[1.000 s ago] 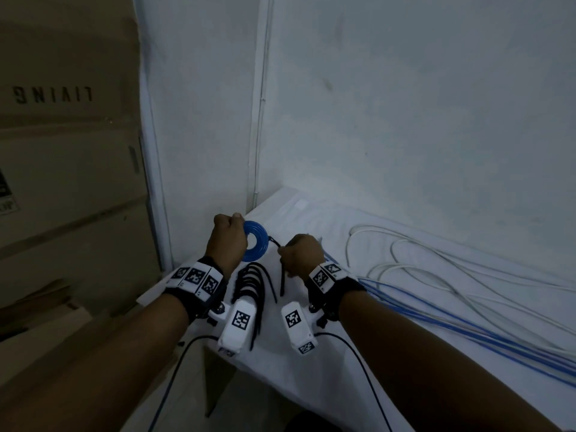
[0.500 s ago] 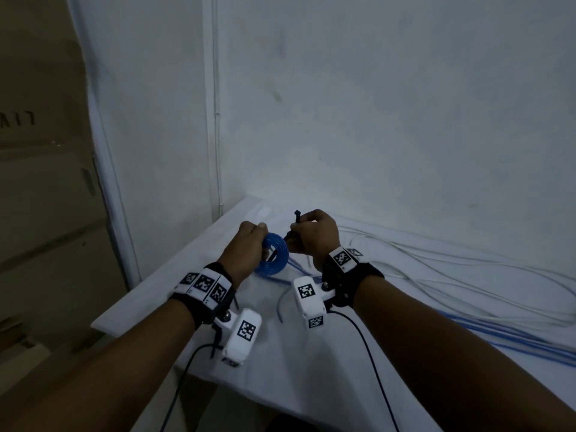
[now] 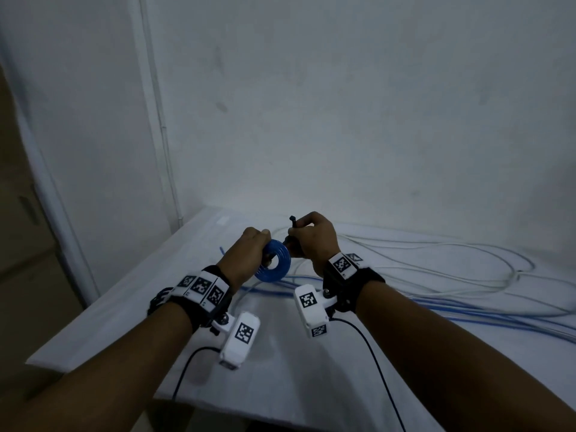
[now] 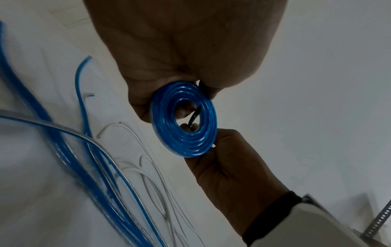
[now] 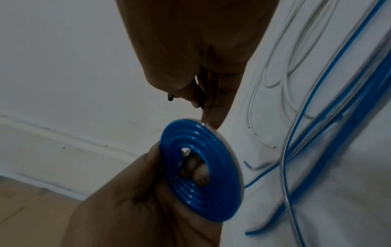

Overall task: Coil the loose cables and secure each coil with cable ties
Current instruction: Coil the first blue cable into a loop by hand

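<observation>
A tight flat coil of blue cable [image 3: 274,260] [image 4: 186,122] [image 5: 201,180] is held upright above the white table [image 3: 280,353]. My left hand [image 3: 249,247] [image 4: 180,66] grips the coil's rim, with a fingertip showing through its centre hole. My right hand [image 3: 311,238] [image 5: 201,83] pinches a black cable tie [image 3: 293,220] [image 5: 202,98] right beside the coil; the tie's head sticks up above my fingers and a black strip [image 4: 193,117] passes through the coil's hole.
Loose blue cables [image 3: 452,310] and white cables [image 3: 436,260] sprawl over the right half of the table. A bunch of black cable ties [image 3: 159,299] lies behind my left wrist near the table's left edge. A white wall stands close behind.
The hands with the coil and the tie have moved from the table's left corner toward its middle and come together. The tie now runs through the coil's hole.
</observation>
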